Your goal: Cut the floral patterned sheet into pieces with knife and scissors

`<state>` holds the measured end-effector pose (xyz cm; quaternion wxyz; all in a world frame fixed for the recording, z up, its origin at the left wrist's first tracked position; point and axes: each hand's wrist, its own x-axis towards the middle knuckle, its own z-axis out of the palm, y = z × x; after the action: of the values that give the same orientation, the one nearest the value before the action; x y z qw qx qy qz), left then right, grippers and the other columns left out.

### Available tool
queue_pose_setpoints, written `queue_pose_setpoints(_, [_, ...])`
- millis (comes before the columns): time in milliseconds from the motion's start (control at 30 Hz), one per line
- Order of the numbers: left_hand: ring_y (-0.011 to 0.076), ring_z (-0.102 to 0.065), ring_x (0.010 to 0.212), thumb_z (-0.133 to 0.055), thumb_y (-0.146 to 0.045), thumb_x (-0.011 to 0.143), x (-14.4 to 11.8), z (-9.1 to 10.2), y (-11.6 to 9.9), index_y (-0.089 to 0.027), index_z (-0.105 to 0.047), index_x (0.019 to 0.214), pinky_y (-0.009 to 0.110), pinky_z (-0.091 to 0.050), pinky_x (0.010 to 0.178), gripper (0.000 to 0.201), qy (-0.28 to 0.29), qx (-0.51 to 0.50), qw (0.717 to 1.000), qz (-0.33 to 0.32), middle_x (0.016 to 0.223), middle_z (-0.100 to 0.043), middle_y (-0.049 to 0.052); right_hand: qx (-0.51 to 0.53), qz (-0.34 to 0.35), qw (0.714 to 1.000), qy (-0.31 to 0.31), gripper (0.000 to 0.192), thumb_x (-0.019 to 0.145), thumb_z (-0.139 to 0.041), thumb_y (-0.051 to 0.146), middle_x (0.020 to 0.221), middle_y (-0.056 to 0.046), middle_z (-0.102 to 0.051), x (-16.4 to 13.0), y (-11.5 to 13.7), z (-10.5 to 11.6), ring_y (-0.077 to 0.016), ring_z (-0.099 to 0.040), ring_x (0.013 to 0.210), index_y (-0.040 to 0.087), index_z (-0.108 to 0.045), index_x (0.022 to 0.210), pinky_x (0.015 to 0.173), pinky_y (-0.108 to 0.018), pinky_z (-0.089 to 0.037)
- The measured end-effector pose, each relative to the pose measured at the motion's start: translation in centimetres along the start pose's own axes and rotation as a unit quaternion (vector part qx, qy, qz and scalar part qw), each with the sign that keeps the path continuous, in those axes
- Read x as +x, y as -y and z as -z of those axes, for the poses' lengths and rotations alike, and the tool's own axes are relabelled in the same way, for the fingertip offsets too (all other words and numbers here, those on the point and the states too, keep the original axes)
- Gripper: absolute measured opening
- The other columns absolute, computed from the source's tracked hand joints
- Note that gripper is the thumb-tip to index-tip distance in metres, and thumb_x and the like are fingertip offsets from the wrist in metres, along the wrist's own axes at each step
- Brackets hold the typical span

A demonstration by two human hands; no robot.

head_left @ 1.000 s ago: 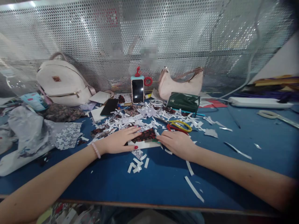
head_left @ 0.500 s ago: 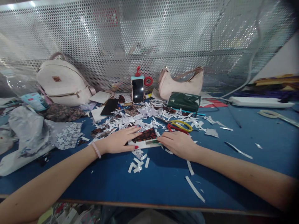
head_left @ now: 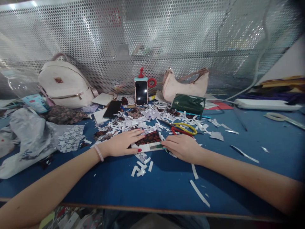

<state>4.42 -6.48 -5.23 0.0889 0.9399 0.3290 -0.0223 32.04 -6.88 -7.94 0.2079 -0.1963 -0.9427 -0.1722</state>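
Observation:
A small white card [head_left: 152,147] lies on the blue table [head_left: 166,184] with a dark red flowered fabric piece [head_left: 149,138] on top of it. My left hand [head_left: 121,143] lies flat across the left part of the fabric and card, fingers spread, pressing them down. My right hand [head_left: 182,147] rests at the card's right edge, fingertips touching it near a small green object that is mostly hidden. White paper scraps [head_left: 140,168] lie just in front of the card.
Scissors with red and yellow handles [head_left: 184,128] lie behind my right hand among several paper strips. Further back stand a phone [head_left: 141,92], a dark phone [head_left: 111,109], a green pouch [head_left: 188,103], a pink purse [head_left: 186,85], a white backpack [head_left: 63,82]. Crumpled patterned cloth [head_left: 35,135] lies left.
Both hands stay on the card and fabric; the view has shifted very slightly. Nothing else has moved.

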Motion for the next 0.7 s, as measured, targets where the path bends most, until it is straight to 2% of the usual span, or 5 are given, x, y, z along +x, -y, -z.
queue_pose_setpoints(133, [0.0235, -0.015, 0.139, -0.034, -0.052, 0.092, 0.01, 0.03, -0.08, -0.012, -0.029, 0.141, 0.037, -0.014, 0.113, 0.064, 0.004, 0.011, 1.000, -0.001, 0.150, -0.017, 0.010, -0.002, -0.003, 1.000, -0.002, 0.026, 0.090, -0.035, 0.015, 0.073, -0.006, -0.062, -0.05, -0.02, -0.04, -0.0128, -0.055, 0.061, 0.014, -0.061, 0.089, 0.053, -0.025, -0.034])
queue_pose_setpoints(467, [0.0227, -0.015, 0.139, -0.032, -0.054, 0.091, -0.09, -0.24, 0.22, -0.013, -0.028, 0.141, 0.037, -0.014, 0.113, 0.065, 0.000, 0.001, 1.000, -0.002, 0.150, -0.017, 0.010, 0.001, 0.003, 1.000, -0.014, 0.025, 0.091, -0.035, 0.015, 0.072, -0.006, -0.061, 0.02, 0.04, 0.07, -0.0129, -0.055, 0.060, 0.014, -0.060, 0.090, 0.052, -0.025, -0.034])
queue_pose_setpoints(700, [0.0290, -0.007, 0.139, -0.033, -0.047, 0.094, -0.09, -0.33, -0.13, -0.024, -0.027, 0.141, 0.053, -0.007, 0.110, 0.053, -0.003, 0.022, 0.999, -0.026, 0.152, -0.012, 0.008, -0.007, -0.007, 1.000, -0.010, 0.023, 0.089, -0.037, 0.014, 0.074, -0.005, -0.062, -0.05, 0.07, 0.06, -0.0128, -0.055, 0.061, 0.015, -0.060, 0.089, 0.052, -0.026, -0.033])
